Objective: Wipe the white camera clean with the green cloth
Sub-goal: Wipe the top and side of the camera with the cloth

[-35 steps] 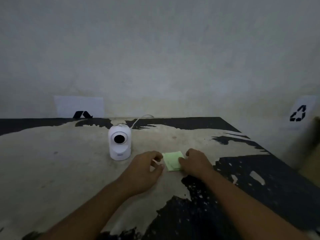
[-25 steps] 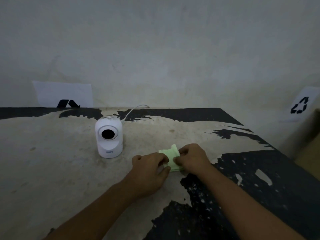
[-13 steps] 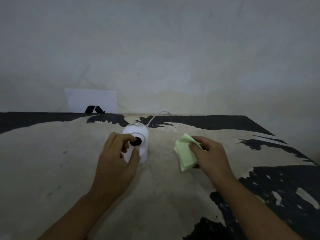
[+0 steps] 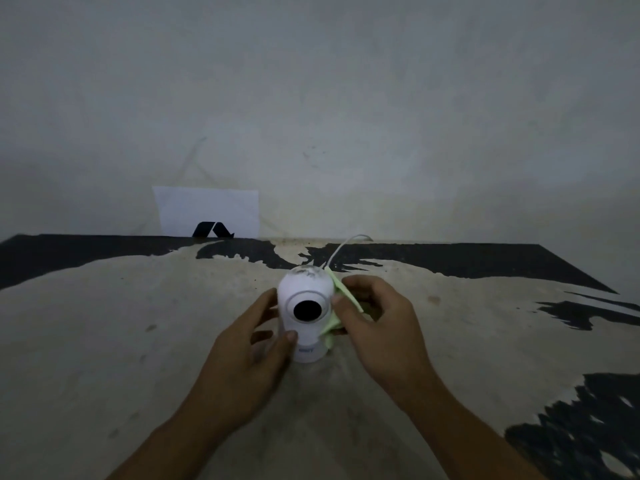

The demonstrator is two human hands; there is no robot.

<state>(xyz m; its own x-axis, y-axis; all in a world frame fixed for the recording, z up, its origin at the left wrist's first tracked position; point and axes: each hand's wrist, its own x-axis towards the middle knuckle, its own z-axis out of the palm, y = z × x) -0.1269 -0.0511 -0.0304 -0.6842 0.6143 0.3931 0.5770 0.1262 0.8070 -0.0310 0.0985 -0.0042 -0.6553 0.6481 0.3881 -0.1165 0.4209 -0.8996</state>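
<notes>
Now the scene reads differently from half a second ago: then the green cloth (image 4: 341, 308) was held in the air clear of the white camera (image 4: 306, 311), and the left hand (image 4: 252, 355) was only closing on the camera's front. At present the cloth is pressed against the camera's right flank, so wiping looks to be just beginning rather than being prepared. A little over a second back the cloth still lay on the tabletop (image 4: 104, 341) between both hands.

The camera stands upright toward the middle of the tabletop, nearer the far edge than the near one, its dark lens facing the wearer and a white cable (image 4: 341, 251) trailing off behind toward the far edge. Some grey smudging shows on its crown, which the cloth has not yet reached.

The left hand cups the camera's left side, thumb laid on the front of the base, fingers curled around behind, steadying it. The right hand (image 4: 377, 323) grips the folded cloth, thumb on its near face, fingers wrapped behind, and holds it flat to the housing. Both forearms reach in from the near edge.
</notes>
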